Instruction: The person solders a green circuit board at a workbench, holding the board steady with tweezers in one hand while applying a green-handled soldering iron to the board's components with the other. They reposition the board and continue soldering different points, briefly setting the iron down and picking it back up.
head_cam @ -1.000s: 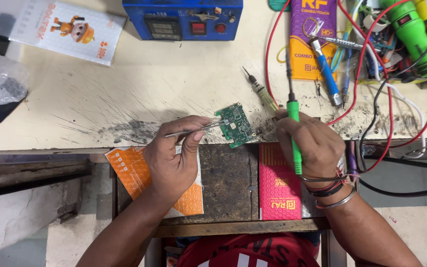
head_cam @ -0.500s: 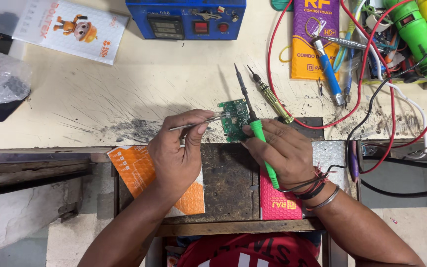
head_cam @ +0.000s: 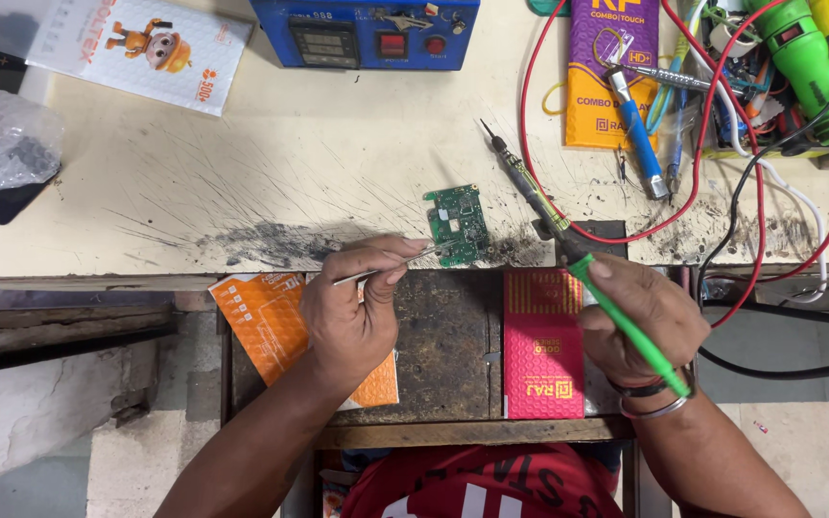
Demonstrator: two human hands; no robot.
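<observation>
**2 tools at a small green board**

The left hand [head_cam: 352, 312] pinches tweezers [head_cam: 390, 264], tips touching the circuit board [head_cam: 458, 223] at its 6 o'clock edge — the board lies flat on the scorched worktop [head_cam: 271, 173]. At the board's 3 o'clock, the right hand [head_cam: 640, 317] grips a green-handled soldering iron [head_cam: 568, 249], tip clear of the board.

A white flat packet [head_cam: 141, 50] with a cartoon figure lies at the counter's [head_cam: 271, 163] far left, and a purple-and-yellow packet [head_cam: 599, 72] lies far right beside a blue box's dark screen [head_cam: 323, 40]. Below the counter's edge sit an orange packet [head_cam: 271, 321] and a pink one [head_cam: 541, 350]. A clear bubble-wrap bag [head_cam: 2, 134] lies at the left edge.
</observation>
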